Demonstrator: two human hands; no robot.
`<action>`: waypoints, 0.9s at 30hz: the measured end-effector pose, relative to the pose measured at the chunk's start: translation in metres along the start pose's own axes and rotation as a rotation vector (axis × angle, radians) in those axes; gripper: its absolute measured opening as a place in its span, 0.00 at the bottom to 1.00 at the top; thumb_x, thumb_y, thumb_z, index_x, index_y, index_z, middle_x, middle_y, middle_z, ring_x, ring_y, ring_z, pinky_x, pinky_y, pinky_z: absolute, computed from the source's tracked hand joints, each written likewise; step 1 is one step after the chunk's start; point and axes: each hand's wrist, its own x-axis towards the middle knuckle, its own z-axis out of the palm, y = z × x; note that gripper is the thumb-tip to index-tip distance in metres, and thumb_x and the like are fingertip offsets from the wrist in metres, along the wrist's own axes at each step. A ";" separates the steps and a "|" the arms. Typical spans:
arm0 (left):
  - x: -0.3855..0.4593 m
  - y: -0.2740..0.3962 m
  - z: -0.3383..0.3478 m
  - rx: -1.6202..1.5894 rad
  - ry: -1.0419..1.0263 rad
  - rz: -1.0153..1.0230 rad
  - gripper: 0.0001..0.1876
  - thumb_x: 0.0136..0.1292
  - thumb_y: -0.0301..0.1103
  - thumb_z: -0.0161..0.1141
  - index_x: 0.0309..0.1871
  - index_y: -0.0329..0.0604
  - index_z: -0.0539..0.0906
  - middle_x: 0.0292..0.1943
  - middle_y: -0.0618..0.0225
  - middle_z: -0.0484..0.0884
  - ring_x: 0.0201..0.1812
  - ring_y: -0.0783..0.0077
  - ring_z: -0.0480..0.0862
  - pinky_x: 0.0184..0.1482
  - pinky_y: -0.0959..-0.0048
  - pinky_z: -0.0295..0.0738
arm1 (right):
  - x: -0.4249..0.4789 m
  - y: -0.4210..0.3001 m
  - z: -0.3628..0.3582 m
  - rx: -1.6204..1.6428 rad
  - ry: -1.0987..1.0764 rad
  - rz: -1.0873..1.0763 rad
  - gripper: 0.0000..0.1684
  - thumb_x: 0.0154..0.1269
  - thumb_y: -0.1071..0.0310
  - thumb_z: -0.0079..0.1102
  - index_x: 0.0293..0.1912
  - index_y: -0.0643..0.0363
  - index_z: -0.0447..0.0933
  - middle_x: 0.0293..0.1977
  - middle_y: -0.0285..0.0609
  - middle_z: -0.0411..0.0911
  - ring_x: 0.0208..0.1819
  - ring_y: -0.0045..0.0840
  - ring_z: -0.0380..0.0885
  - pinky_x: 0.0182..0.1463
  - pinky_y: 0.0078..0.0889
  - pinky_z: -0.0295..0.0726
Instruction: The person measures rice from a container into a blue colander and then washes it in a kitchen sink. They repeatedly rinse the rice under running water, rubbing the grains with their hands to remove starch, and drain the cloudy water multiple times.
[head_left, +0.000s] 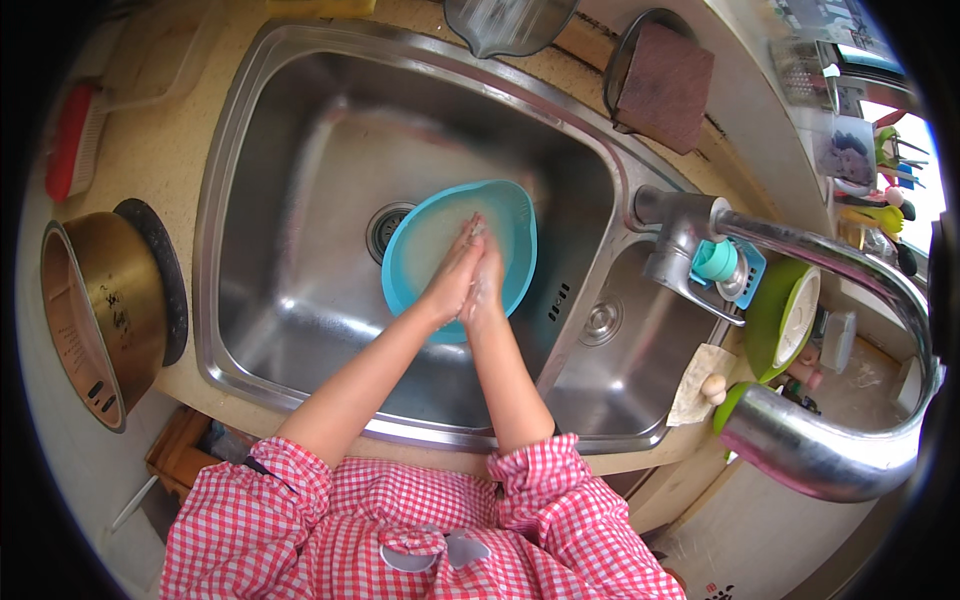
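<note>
My left hand (452, 274) and my right hand (487, 276) are pressed palm to palm inside a blue plastic basin (397, 281), fingers pointing away from me. Whitish wet bits cling to the fingers and along the seam between the palms. Whether anything lies between them is hidden. Cloudy, whitish water (439, 236) fills the lower part of the basin. Measuring marks show on its far right inner wall. The basin stands in the larger bowl of a stainless steel sink (300, 187), partly over the drain strainer (386, 231).
A chrome tap (817, 454) arches over the right side, above the smaller sink bowl (637, 352). Eggs (714, 388) rest on a cloth (686, 394) beside a green basket (765, 330). Left stands a golden inner pot (127, 292). A brown scouring pad (667, 86) leans behind the sink.
</note>
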 end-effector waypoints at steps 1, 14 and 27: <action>-0.002 -0.002 0.004 -0.006 -0.012 -0.010 0.29 0.69 0.46 0.34 0.66 0.36 0.50 0.69 0.59 0.44 0.69 0.67 0.42 0.67 0.74 0.35 | -0.001 -0.003 0.000 0.002 0.011 0.004 0.30 0.67 0.53 0.38 0.61 0.63 0.58 0.59 0.40 0.61 0.59 0.26 0.60 0.63 0.25 0.54; 0.011 -0.019 -0.024 0.348 -0.028 0.083 0.25 0.67 0.43 0.38 0.61 0.32 0.63 0.62 0.49 0.60 0.65 0.60 0.58 0.64 0.70 0.51 | 0.007 -0.007 -0.031 -0.585 -0.074 -0.206 0.20 0.67 0.57 0.39 0.48 0.63 0.70 0.44 0.46 0.75 0.45 0.30 0.73 0.48 0.28 0.68; 0.015 -0.018 -0.037 0.226 0.331 0.035 0.12 0.66 0.34 0.44 0.35 0.37 0.75 0.21 0.75 0.68 0.22 0.85 0.66 0.24 0.83 0.62 | 0.019 0.010 -0.026 -1.991 0.187 -1.069 0.19 0.52 0.65 0.54 0.44 0.59 0.66 0.38 0.45 0.69 0.33 0.38 0.74 0.36 0.40 0.74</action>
